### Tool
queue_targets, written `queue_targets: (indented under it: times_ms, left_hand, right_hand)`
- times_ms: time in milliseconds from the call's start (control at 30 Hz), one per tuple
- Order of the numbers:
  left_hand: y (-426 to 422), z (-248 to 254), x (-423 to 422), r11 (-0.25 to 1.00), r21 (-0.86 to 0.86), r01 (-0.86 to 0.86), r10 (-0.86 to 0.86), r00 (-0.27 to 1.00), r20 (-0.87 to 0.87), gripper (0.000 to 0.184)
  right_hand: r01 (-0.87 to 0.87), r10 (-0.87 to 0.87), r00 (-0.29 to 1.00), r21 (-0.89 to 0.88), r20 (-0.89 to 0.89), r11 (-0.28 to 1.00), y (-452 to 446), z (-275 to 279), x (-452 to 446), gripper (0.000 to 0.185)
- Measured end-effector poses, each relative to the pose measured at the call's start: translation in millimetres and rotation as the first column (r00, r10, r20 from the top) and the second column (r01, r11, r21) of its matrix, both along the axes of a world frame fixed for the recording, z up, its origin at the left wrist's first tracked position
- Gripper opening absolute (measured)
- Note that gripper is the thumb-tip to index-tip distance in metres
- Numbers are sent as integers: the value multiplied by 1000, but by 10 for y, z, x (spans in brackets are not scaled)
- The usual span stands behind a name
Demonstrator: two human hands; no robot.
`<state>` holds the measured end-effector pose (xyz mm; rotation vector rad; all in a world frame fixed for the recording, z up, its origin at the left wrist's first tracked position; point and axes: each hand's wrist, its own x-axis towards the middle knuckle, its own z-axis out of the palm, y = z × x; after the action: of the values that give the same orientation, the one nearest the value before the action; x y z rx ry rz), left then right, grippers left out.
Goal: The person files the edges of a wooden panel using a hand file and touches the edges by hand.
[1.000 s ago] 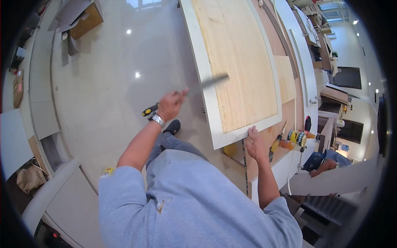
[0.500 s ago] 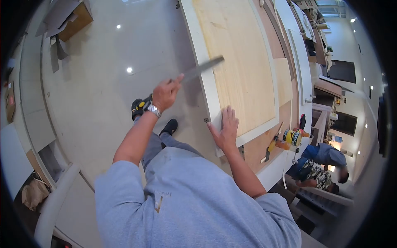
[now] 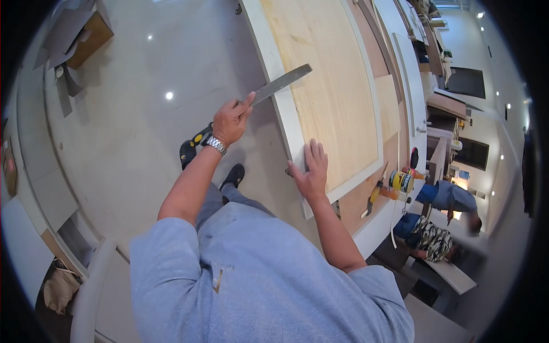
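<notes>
Grey metal is showing along the flat file (image 3: 283, 83) that we are holding just above the centre of the frame, its blade slanting up to the right and crossing the left edge of a white-bordered wooden panel (image 3: 329, 80); whether it is touching that edge, we cannot tell. Our left hand (image 3: 230, 121) is closing its fingers around the file's lower end, and a silver watch (image 3: 217, 144) is circling the wrist. Our right hand (image 3: 312, 171) is lying flat near the panel's lower left corner, its fingers spreading upward over the pale wood and its thumb reaching toward the white edge. The panel is filling the upper middle of the frame. Right of its lower corner, a yellow-handled tool (image 3: 374, 197), a yellow can (image 3: 401, 181) and a bottle of orange liquid (image 3: 390, 194) are lying close together. Further out, two people (image 3: 452, 198) are bending at the lower right. Black shoes (image 3: 233, 175) are resting on the shiny floor (image 3: 137, 137) left of centre, while a brown box (image 3: 91, 40) is standing at the upper left and a paper bag (image 3: 60, 290) is sitting at the lower left.
</notes>
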<state>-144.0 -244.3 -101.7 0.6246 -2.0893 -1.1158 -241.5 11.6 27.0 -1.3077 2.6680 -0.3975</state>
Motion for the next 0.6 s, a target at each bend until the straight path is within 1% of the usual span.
queue_targets:
  times_ms: [33, 133, 233, 333, 433, 533, 600]
  left_hand:
    - [14, 45, -50, 1000, 6, -5, 5, 1000, -24, 56]
    - [498, 233, -13, 984, -100, 147, -142, 988, 61, 57]
    - [847, 300, 211, 967, -142, 212, -215, 977, -5, 59]
    - [729, 45, 417, 990, -50, 130, -124, 987, 102, 57]
    - [725, -4, 372, 999, 32, 26, -26, 1000, 8, 55]
    - [1273, 67, 257, 989, -61, 131, -130, 991, 34, 55]
    - [1637, 263, 327, 967, -75, 245, -248, 968, -36, 55]
  right_hand:
    - [0, 0, 1000, -16, -9, 1000, 3, -17, -7, 68]
    - [-16, 15, 999, 16, 45, 1000, 49, 34, -64, 64]
    - [34, -21, 985, -73, 170, 997, 275, 14, -208, 57]
    - [193, -192, 975, -4, 115, 981, 585, 167, -222, 50]
    - [328, -323, 942, -38, 93, 944, 996, 146, -356, 48]
    - [319, -317, 946, -24, 68, 947, 1204, 159, -565, 50]
    - [294, -291, 955, -49, 53, 955, 1299, 196, -715, 49]
